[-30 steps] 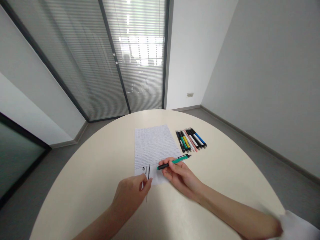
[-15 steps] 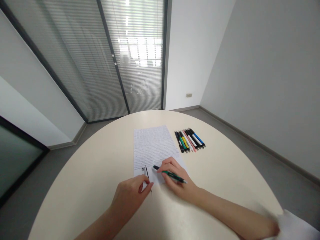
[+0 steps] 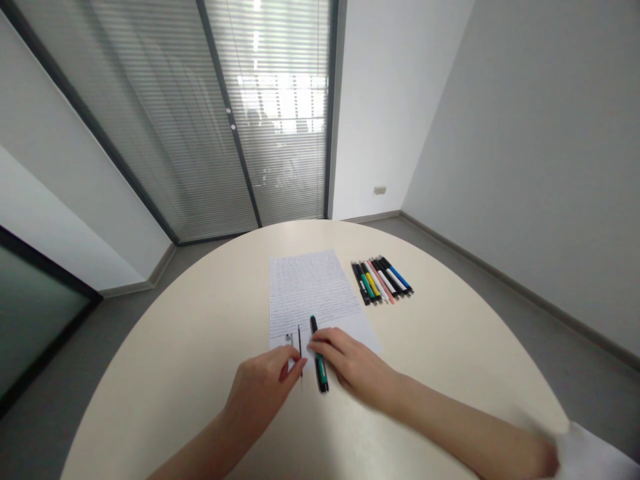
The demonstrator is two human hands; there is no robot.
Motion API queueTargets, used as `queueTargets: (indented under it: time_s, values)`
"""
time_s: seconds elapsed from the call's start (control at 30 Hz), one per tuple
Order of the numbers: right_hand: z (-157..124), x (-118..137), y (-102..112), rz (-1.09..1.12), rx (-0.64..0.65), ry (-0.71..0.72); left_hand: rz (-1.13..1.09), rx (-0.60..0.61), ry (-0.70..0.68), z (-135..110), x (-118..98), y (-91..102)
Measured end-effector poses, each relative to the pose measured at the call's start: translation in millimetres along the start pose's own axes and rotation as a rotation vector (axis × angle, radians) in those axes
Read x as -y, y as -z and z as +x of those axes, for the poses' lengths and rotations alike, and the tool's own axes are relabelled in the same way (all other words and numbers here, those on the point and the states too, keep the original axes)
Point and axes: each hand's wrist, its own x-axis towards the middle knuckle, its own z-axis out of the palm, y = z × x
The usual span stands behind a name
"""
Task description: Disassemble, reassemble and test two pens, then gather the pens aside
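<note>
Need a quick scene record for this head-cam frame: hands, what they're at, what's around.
left hand: at a thin black rod, grip unclear
right hand: resting over a green-and-black pen, grip unclear
paper: closely written sheet, under the rod and pen's upper end
nearby: row of pens, black, green, yellow, pink, white and blue, right of the sheet
surface: cream round table
background: glass door with blinds

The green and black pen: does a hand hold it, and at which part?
The green and black pen lies at its middle under the fingertips of the right hand; whether they grip it cannot be told.
</note>
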Motion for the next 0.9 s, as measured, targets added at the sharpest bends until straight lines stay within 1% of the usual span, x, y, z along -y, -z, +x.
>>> queueTargets:
  time_s: [0.13,0.23,0.3,0.33,0.4,0.47,0.5,0.53,0.57,0.6,0.67,0.7,0.77,0.9]
  values:
    - [3,2,5,-0.066,0.016,0.032,-0.005,-0.003,-0.01,-1,1,-1.1]
    - [5,8,13,-0.082,-0.057,0.073,-0.04,-0.032,-0.016,0,1,1.0]
    - [4,14,18,-0.071,-0.094,0.157,-0.091,-0.058,-0.05,0,0,5.7]
    - [2,18,19,-0.067,-0.088,0.221,-0.125,-0.061,-0.096,0,-1,8.7]
    - [-5,24,16,-0.056,-0.031,0.372,-0.198,-0.02,-0.276,-3,-4,14.4]
    - [-13,28,8,-0.026,0.047,0.482,-0.242,0.085,-0.492,-7,-6,17.0]
    - [-17,30,2,-0.019,0.096,0.498,-0.257,0.144,-0.588,-10,-7,16.5]
    - [-19,31,-4,-0.019,0.145,0.494,-0.264,0.21,-0.655,-12,-7,14.7]
    - [-21,32,-9,-0.023,0.209,0.471,-0.274,0.254,-0.702,-14,-8,11.9]
    - [-22,32,-12,-0.025,0.277,0.435,-0.294,0.267,-0.735,-16,-8,8.6]
    - [-22,32,-16,-0.031,0.364,0.358,-0.283,0.303,-0.682,-18,-8,2.2]
    - [-21,32,-16,-0.029,0.38,0.329,-0.276,0.317,-0.65,-18,-8,-0.2]
    - [-19,32,-15,-0.017,0.368,0.302,-0.26,0.34,-0.602,-18,-8,-2.5]
    - [-18,32,-14,-0.005,0.347,0.293,-0.266,0.338,-0.581,-18,-7,-1.0]
